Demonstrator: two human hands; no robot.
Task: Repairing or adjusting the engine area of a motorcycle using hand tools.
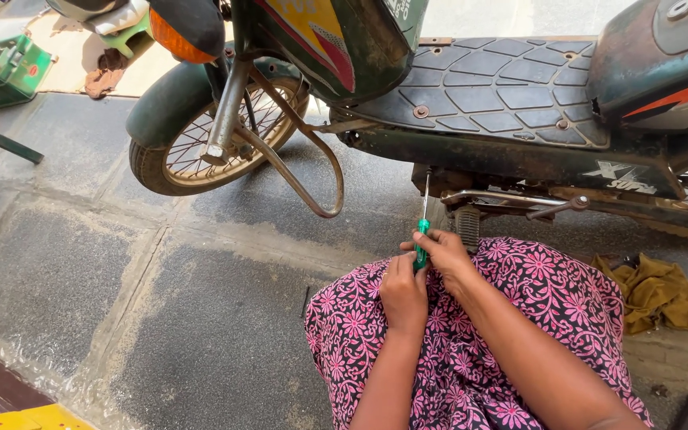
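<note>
Both hands, left hand and right hand, have their fingers clamped around the translucent green plastic handle of a slim steel-shafted screwdriver, held upright beneath the worn green moped. It looks light and stiff; the handle seems the surest grip.

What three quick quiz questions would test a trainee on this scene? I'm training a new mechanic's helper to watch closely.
1. True or false: both hands grip the screwdriver.
2. Which way does its shaft point? A) up at the moped's underside B) down at the pavement C) at the cloth
3. Fill in: the olive cloth lies on the ground to the person's ____.

Key
1. True: the left hand and right hand both close on the green handle.
2. A: the tip reaches under the moped, below the footboard.
3. Right.
</note>
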